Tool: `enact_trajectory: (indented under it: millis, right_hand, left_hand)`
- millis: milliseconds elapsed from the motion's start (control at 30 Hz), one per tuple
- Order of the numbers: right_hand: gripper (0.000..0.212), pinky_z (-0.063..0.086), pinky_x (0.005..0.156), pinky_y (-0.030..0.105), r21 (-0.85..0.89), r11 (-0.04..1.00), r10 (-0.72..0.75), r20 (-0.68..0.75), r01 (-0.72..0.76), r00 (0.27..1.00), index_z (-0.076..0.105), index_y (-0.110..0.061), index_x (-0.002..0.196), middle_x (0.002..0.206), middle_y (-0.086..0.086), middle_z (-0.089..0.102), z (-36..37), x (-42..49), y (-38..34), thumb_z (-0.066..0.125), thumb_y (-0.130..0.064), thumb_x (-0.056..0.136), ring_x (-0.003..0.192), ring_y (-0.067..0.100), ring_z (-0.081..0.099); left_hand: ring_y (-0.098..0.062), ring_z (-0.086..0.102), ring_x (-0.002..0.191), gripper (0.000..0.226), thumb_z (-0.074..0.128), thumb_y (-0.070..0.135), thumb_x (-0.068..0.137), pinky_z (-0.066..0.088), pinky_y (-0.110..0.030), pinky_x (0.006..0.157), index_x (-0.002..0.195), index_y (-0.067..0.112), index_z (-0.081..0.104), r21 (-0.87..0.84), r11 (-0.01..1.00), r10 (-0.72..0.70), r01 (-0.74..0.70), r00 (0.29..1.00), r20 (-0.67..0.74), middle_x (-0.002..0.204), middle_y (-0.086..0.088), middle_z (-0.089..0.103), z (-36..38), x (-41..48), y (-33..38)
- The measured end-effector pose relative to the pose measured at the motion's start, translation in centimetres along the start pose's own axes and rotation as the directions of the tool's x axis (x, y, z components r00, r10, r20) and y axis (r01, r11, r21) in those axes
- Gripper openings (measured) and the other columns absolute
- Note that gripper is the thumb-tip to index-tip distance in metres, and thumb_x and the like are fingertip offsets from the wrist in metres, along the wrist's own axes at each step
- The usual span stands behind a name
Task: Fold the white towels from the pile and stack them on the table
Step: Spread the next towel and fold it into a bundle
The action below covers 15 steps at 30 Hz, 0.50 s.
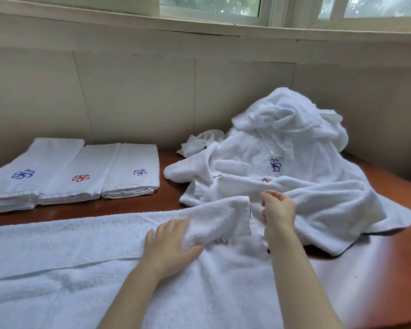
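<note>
A long white terry towel (81,245) lies spread flat across the near side of the red-brown wooden tabletop (377,269), its right end turned back on itself in a thick flap (221,217) beside a small red stitched flower (222,241). Behind it to the right rises a crumpled pile of white towels (294,143), one showing a blue flower (275,165). At the far left, three folded white towels (81,167) sit side by side, touching, flower marks facing up.
</note>
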State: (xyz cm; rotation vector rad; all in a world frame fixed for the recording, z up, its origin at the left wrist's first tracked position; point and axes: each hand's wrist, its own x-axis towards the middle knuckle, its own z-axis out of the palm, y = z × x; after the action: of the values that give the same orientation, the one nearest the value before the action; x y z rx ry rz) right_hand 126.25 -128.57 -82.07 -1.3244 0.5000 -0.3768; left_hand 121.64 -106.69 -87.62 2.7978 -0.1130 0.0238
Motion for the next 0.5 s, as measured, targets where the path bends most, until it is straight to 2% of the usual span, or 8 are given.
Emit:
enact_trajectory:
  millis: [100,167,200,267,333,367,433,500]
  right_hand:
    - [0.01,0.038,0.051,0.024,-0.125,0.99,-0.064,0.04,0.068,0.997,0.057,-0.014,0.082,0.068,0.003,0.056,-2.1,-0.2,-0.7,0.057,-0.006,0.089,0.056,0.014,0.045]
    - [0.003,0.042,0.058,0.029,-0.266,0.96,-0.047,0.136,0.082,0.99,0.057,-0.012,0.093,0.073,0.006,0.062,-2.5,-0.7,-0.2,0.056,-0.014,0.091,0.063,0.019,0.05]
    - [0.011,0.042,0.061,0.03,-0.359,0.928,-0.038,0.188,0.105,0.981,0.056,-0.012,0.099,0.076,0.005,0.062,-2.4,-1.1,0.4,0.057,-0.02,0.092,0.066,0.021,0.051]
    - [0.023,0.042,0.069,0.031,-0.556,0.801,-0.042,0.319,0.223,0.947,0.053,-0.014,0.105,0.087,0.003,0.06,-1.7,-1.8,1.7,0.061,-0.029,0.089,0.079,0.023,0.055]
    - [0.025,0.039,0.074,0.029,-0.673,0.634,-0.117,0.403,0.38,0.908,0.054,-0.014,0.109,0.096,0.002,0.06,-0.9,-2.4,2.8,0.062,-0.024,0.087,0.095,0.024,0.057]
    - [0.025,0.037,0.074,0.029,-0.681,0.603,-0.166,0.402,0.416,0.9,0.056,-0.013,0.109,0.097,0.002,0.061,-0.8,-2.5,3.0,0.06,-0.019,0.085,0.098,0.024,0.057]
    - [0.028,0.037,0.071,0.028,-0.612,0.703,-0.201,0.316,0.361,0.927,0.058,-0.013,0.107,0.092,0.001,0.062,-0.6,-2.6,2.4,0.057,-0.015,0.079,0.093,0.024,0.059]
    - [0.036,0.043,0.064,0.027,-0.459,0.854,-0.148,0.236,0.244,0.96,0.058,-0.015,0.102,0.083,0.002,0.061,-0.6,-2.5,1.2,0.054,-0.019,0.066,0.073,0.02,0.058]
  left_hand:
    - [-0.012,0.02,0.141,0.075,0.046,0.067,0.084,0.01,-0.046,0.116,0.148,0.034,0.021,-0.026,0.999,-0.021,0.021,0.999,-0.025,0.153,0.011,0.023,0.0,-0.5,0.3]
    - [-0.012,0.029,0.135,0.06,0.046,0.065,0.086,0.014,-0.046,0.114,0.137,0.036,0.036,-0.017,1.0,0.002,-0.003,0.998,-0.059,0.144,0.012,0.033,-0.1,-0.7,0.7]
    - [-0.012,0.034,0.13,0.049,0.046,0.063,0.087,0.019,-0.045,0.111,0.128,0.035,0.043,-0.012,1.0,0.015,-0.016,0.996,-0.083,0.137,0.012,0.039,-0.1,-0.9,1.0]
    - [-0.013,0.043,0.118,0.034,0.045,0.058,0.091,0.026,-0.043,0.106,0.111,0.031,0.049,-0.021,1.0,0.015,-0.017,0.992,-0.123,0.121,0.012,0.046,-0.2,-1.1,1.5]
    - [-0.014,0.049,0.107,0.029,0.04,0.054,0.095,0.028,-0.042,0.102,0.1,0.026,0.05,-0.049,0.999,-0.015,0.008,0.99,-0.14,0.112,0.009,0.047,-0.3,-1.1,1.7]
    - [-0.014,0.05,0.102,0.029,0.037,0.051,0.097,0.028,-0.043,0.103,0.095,0.025,0.05,-0.079,0.997,-0.032,0.021,0.989,-0.144,0.109,0.008,0.047,-0.4,-1.1,1.7]
    - [-0.015,0.051,0.096,0.034,0.03,0.045,0.101,0.028,-0.046,0.105,0.085,0.023,0.05,-0.183,0.983,-0.051,0.021,0.986,-0.156,0.105,0.007,0.048,-0.6,-1.2,1.6]
    - [-0.017,0.053,0.096,0.037,0.028,0.04,0.102,0.029,-0.046,0.104,0.084,0.02,0.054,-0.262,0.965,-0.058,0.001,0.976,-0.21,0.103,0.005,0.051,-0.7,-1.3,1.5]
